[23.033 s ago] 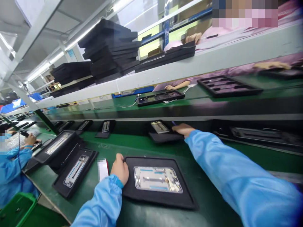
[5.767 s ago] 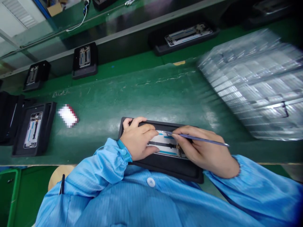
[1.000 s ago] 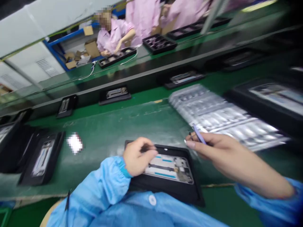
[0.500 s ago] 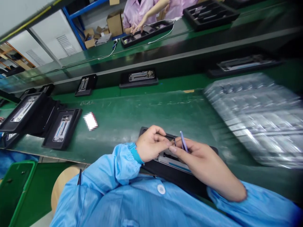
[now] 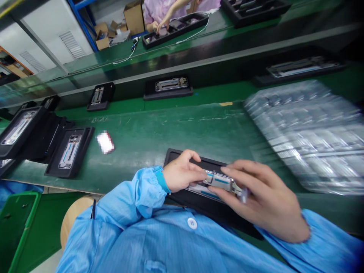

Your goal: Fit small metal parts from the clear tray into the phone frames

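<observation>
1. Between my two hands lies a silver device frame point(image 5: 221, 180), partly covered by them, in a black tray point(image 5: 172, 153) on the green surface point(image 5: 159, 129).
2. My left hand point(image 5: 182, 173) seems pinched on a small, thin dark piece point(image 5: 213, 175) over the frame; I cannot tell whether the two touch. A slack pinch could drop it among the frame's parts, and too hard a squeeze might bend it.
3. My right hand point(image 5: 263, 195) arches over the frame's other end, thumb and forefinger apart. A blurred lilac tool point(image 5: 243, 195) shows beneath it; whether I have a grip on it, I cannot tell. Were it loose, it could fall and scratch the frame.
4. Right of my right hand sits clear plastic packaging point(image 5: 307, 132), pocketed in rows; a wide sweep of that arm might knock it.
5. Well left of my left hand are a small white item point(image 5: 105, 142) and, past it, another black tray bearing a similar frame point(image 5: 69, 151).
6. Far beyond both hands, a co-worker's hand point(image 5: 163, 28) reaches into a long compartmented tray point(image 5: 196, 25).
</observation>
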The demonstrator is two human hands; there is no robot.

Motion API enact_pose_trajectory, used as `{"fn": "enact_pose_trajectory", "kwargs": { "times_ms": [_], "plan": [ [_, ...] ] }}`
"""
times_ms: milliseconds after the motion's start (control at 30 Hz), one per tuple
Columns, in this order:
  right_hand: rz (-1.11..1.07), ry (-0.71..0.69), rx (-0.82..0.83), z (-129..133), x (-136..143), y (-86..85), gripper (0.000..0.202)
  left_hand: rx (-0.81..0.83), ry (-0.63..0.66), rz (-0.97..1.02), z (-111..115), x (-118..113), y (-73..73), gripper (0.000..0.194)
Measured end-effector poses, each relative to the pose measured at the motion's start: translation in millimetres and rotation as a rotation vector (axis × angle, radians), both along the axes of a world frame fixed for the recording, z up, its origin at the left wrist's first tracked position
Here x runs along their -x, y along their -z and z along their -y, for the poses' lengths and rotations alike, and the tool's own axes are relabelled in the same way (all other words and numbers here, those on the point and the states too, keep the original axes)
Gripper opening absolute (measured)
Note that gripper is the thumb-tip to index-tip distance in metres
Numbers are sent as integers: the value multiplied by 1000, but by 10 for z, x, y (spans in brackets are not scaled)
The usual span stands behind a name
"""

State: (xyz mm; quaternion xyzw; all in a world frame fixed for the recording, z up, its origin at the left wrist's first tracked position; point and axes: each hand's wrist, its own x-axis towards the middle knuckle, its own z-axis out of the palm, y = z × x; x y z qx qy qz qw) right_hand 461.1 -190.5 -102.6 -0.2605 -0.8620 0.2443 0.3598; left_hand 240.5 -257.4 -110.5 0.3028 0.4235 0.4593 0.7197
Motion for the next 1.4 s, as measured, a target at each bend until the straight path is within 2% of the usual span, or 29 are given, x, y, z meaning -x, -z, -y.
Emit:
{"fn": "enact_pose_trajectory", "kwargs": {
  "times_ms": [67,167,233,433,600,733,833,967,1067,1133,1233,1400],
  "plan": [
    [51,-190,-121,-66,-117,11,37,4,54,50,10,-35,11,72],
    [156,-407,-124,-146,-232,41,39,25,96,55,24,-75,22,62],
    [163,-422,-151,-157,-278,89,38,49,112,25,34,-88,22,54],
    [116,-439,-453,-72,-346,188,46,109,164,31,64,-104,-31,52],
    [56,-408,-493,19,-318,140,35,149,182,28,90,-161,-82,55],
    [23,-409,-487,53,-309,150,35,149,204,-9,104,-220,-99,51],
    [38,-405,-498,14,-346,145,33,-4,151,-290,92,-176,-137,38],
    [164,-258,-499,-140,-421,171,24,-438,17,-982,23,21,-160,28],
    [294,-209,-504,-274,-426,261,18,-567,51,-1319,-21,123,-77,28],
    [371,-209,-480,-332,-399,331,18,-591,125,-1429,-21,131,2,31],
    [432,-207,-436,-361,-361,401,19,-655,210,-1484,8,104,82,35],
    [460,-241,-389,-345,-397,417,22,-688,231,-1496,35,91,87,34]
  ]
}}
